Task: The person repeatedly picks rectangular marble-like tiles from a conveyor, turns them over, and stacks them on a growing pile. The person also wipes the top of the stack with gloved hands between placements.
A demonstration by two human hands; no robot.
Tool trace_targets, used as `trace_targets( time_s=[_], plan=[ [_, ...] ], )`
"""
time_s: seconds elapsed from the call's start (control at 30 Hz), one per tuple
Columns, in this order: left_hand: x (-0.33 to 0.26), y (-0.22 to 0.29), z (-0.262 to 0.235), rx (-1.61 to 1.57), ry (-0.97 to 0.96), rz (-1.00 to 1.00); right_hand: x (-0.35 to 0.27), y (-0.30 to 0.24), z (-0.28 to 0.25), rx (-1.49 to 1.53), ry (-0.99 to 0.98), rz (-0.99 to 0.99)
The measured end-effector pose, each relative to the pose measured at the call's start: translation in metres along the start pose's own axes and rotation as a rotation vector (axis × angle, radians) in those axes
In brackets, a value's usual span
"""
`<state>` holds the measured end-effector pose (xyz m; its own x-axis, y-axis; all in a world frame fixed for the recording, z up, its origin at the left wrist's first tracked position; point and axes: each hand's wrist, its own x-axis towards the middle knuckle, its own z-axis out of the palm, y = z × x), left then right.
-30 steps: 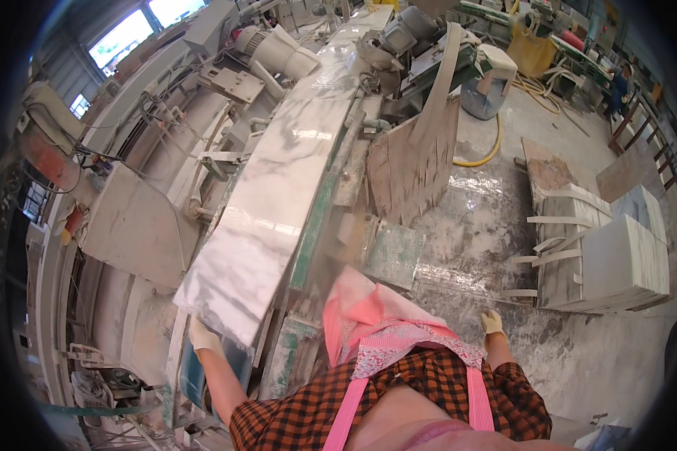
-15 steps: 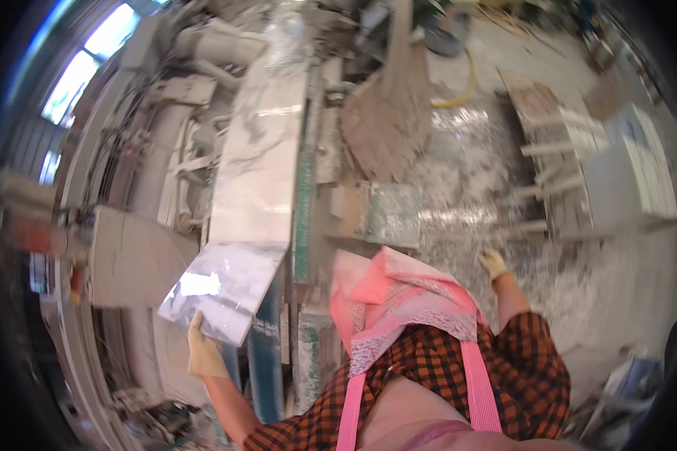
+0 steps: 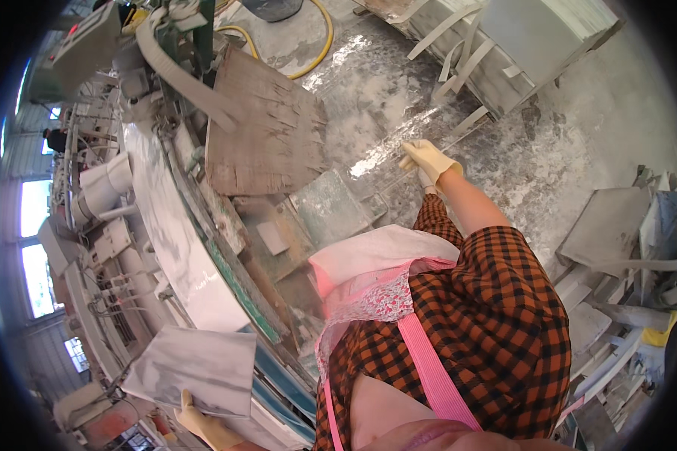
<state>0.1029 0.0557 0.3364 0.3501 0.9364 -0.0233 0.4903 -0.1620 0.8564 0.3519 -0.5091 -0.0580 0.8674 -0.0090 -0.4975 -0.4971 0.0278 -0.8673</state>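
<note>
My left hand (image 3: 203, 425), in a cream glove, grips the near edge of a white stone tile (image 3: 195, 368) with grey veins. Its thumb lies on the top face, while the fingers are hidden underneath. The tile is held at the near end of a long, pale veined surface (image 3: 169, 214). Held out over the floor to the right, my right hand (image 3: 429, 159) wears a matching glove; its fingers are loosely curled, with nothing visible in them. Below it shows a pale shape at the end of checked cloth, which I cannot make out.
A worn brown board (image 3: 263, 124) leans beside the machine line. A greenish slab (image 3: 331, 207) lies nearer to me. Stacked panels (image 3: 504, 52) stand at far right, and scrap pieces (image 3: 617, 233) at near right. A yellow hose (image 3: 327, 45) crosses the wet, dusty floor.
The view has swung to the right. My right hand has stretched farther forward. The tile stays in my left hand and now appears lower in the picture.
</note>
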Motion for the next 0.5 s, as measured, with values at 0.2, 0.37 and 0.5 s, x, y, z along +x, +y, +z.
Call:
trace_targets(
  time_s=[0.2,0.37,0.5],
  plan=[
    [-0.056,0.122,0.148,0.356,-0.369,0.466,0.084,-0.109,-0.03,0.061,-0.143,-0.078],
    [-0.097,0.2,0.368,0.715,-0.755,0.816,0.128,-0.174,-0.058,0.078,-0.372,-0.065],
    [-0.151,0.199,0.565,0.836,-1.039,1.025,0.134,-0.201,-0.046,0.046,-0.23,-0.281]
  ],
)
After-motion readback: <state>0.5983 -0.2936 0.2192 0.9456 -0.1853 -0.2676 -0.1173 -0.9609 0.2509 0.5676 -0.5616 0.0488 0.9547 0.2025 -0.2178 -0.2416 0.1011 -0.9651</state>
